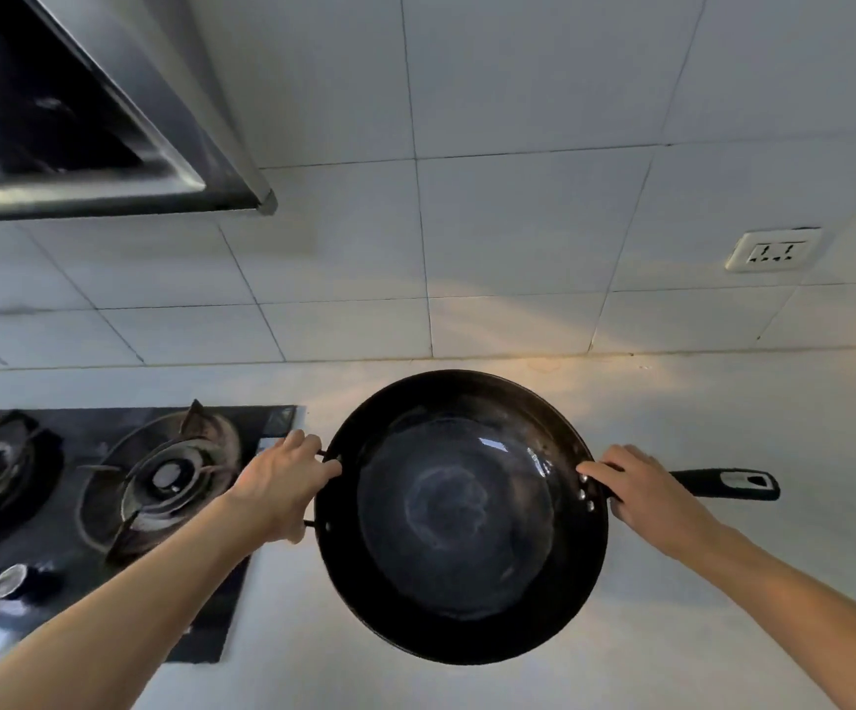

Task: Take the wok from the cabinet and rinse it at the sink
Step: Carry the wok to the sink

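Both hands were on the wok [459, 515] above the table's [697, 402] middle: left hand [282, 484] curled round the side loop, right hand [646, 497] clamped on the long handle's base. Carrying step, I'd say; no sink in sight, so finding it came next.

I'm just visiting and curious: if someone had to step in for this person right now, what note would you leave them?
Left hand: grips the wok's small loop handle.
Right hand: grips the long handle close to the rim.
Wok: black, held level above the pale counter, right of the gas hob.
Done: wok is out and in hand.
Left: no sink in view; carry it there and rinse it.
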